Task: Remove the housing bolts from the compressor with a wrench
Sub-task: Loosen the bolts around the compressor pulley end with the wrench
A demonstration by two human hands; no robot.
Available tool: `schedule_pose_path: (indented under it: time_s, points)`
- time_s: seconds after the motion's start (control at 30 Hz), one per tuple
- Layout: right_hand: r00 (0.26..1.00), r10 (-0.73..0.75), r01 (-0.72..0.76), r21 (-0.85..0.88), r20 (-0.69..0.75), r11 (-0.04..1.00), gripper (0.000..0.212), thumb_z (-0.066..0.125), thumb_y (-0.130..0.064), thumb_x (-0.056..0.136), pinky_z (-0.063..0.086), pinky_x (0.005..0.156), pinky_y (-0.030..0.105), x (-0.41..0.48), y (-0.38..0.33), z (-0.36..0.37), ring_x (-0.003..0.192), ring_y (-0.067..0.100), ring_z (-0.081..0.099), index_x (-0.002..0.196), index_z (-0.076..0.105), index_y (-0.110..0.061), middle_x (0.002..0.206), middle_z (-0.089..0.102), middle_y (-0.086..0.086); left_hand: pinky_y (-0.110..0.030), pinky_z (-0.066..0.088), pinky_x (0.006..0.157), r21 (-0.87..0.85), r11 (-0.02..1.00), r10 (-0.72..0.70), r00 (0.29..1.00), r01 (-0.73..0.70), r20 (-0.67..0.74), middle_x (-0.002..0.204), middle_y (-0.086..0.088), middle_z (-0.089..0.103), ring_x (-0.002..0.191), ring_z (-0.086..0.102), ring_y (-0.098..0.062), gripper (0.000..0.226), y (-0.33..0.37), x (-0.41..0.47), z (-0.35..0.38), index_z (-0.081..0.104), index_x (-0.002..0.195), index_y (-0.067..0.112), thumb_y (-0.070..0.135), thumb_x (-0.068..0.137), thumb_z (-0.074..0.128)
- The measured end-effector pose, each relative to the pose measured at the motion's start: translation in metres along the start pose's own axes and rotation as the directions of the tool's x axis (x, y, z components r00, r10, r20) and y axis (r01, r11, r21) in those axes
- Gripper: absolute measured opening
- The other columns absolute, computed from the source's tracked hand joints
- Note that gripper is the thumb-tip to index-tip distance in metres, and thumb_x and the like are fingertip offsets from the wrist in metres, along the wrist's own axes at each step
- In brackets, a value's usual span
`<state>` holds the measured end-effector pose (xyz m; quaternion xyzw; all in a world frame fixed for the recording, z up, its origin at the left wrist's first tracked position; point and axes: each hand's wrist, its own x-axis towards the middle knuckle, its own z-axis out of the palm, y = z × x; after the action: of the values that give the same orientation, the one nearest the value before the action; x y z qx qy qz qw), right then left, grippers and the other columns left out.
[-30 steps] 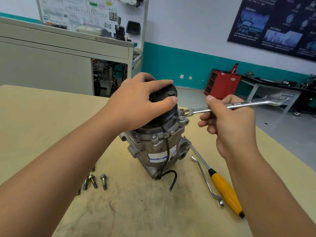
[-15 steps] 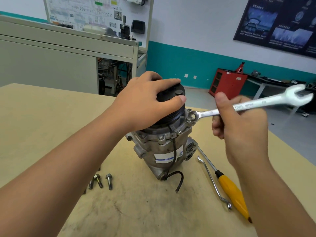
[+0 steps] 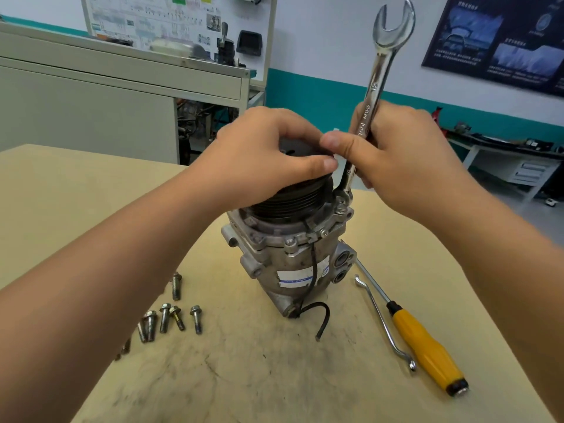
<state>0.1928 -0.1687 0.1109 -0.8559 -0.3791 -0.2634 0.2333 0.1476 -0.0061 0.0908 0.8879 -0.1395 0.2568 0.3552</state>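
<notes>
Head cam: looks down on the compressor (image 3: 293, 264), which stands upright near the middle of the tan table (image 3: 274, 377), pulley end up.
Left hand: the left hand (image 3: 262, 154) is clamped over the top of the black pulley (image 3: 290, 199), fingers curled round its rim. Looks like it's just keeping the thing from spinning.
Right hand: the right hand (image 3: 406, 157) is wrapped round the shank of the wrench (image 3: 377, 83), thumb pointing across toward the other hand.
Wrench: ring end sits down on a flange bolt (image 3: 341, 199) on the right side of the housing, open end sticking almost straight up.
Done so far: a scatter of loose bolts (image 3: 166, 319) lies on the table just left of the compressor. I count at least six, maybe more tucked under the forearm. Can't swear they all came off this housing.
Still to go: the one under the ring, plus a seated bolt head (image 3: 291, 244) on the near flange and another next to it. The far side is hidden by the hands.
My guess: decent chunk done, not finished.
Other stuff: yellow screwdriver (image 3: 427, 355) and a bent hook tool (image 3: 381, 322) lie side by side right of the compressor, nobody touching them.
</notes>
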Motion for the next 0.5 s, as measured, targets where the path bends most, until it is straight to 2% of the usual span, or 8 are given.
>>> schedule_pose_path:
  time_s: [0.1, 0.17, 0.2, 0.33, 0.5]
  points:
    - [1.0, 0.003, -0.001, 0.038, -0.028, 0.999, 0.035, 0.053, -0.043, 0.091, 0.036, 0.058, 0.019, -0.006, 0.0, 0.001, 0.058, 0.008, 0.048, 0.064, 0.04, -0.024, 0.058, 0.05, -0.004, -0.017, 0.046, 0.077, 0.0, 1.0, 0.013, 0.997, -0.013, 0.077, 0.096, 0.017, 0.068, 0.089, 0.06, 0.004, 0.01, 0.007, 0.004, -0.002, 0.07, 0.089, 0.04, 0.043, 0.079, 0.069]
    - [0.999, 0.02, -0.018, 0.058, -0.038, 0.998, 0.036, 0.052, -0.044, 0.091, 0.037, 0.059, 0.022, -0.009, 0.0, 0.001, 0.058, 0.011, 0.05, 0.065, 0.041, -0.022, 0.058, 0.051, -0.002, -0.01, 0.043, 0.071, 0.046, 0.999, 0.011, 0.992, -0.017, 0.122, 0.098, 0.012, 0.069, 0.089, 0.059, 0.003, 0.009, 0.011, 0.007, -0.001, 0.069, 0.085, 0.04, 0.039, 0.076, 0.071]
    - [0.999, 0.023, -0.021, 0.062, -0.037, 0.998, 0.036, 0.052, -0.044, 0.091, 0.037, 0.06, 0.023, -0.01, 0.0, 0.001, 0.059, 0.013, 0.051, 0.065, 0.042, -0.021, 0.058, 0.052, -0.001, -0.011, 0.044, 0.073, 0.065, 0.998, 0.009, 0.991, -0.017, 0.131, 0.1, 0.01, 0.069, 0.09, 0.059, 0.0, 0.01, 0.012, 0.008, 0.0, 0.07, 0.085, 0.038, 0.038, 0.075, 0.071]
    - [1.0, 0.019, -0.019, 0.04, -0.013, 0.999, 0.036, 0.05, -0.047, 0.09, 0.035, 0.057, 0.02, -0.01, -0.004, 0.001, 0.063, 0.013, 0.051, 0.067, 0.044, -0.02, 0.06, 0.052, -0.001, -0.039, 0.047, 0.088, 0.139, 0.99, -0.006, 0.991, -0.013, 0.136, 0.105, 0.004, 0.067, 0.097, 0.061, -0.015, 0.024, 0.017, 0.009, 0.003, 0.073, 0.093, 0.023, 0.036, 0.072, 0.073]
    - [1.0, 0.004, -0.003, 0.051, -0.002, 0.999, 0.031, 0.049, -0.041, 0.093, 0.037, 0.06, 0.011, -0.017, -0.008, 0.002, 0.056, -0.002, 0.046, 0.066, 0.035, -0.034, 0.058, 0.045, -0.016, -0.045, 0.044, 0.093, 0.232, 0.973, -0.023, 0.986, -0.017, 0.168, 0.108, 0.004, 0.064, 0.102, 0.057, -0.018, 0.031, 0.02, 0.015, 0.007, 0.072, 0.094, 0.019, 0.04, 0.072, 0.073]
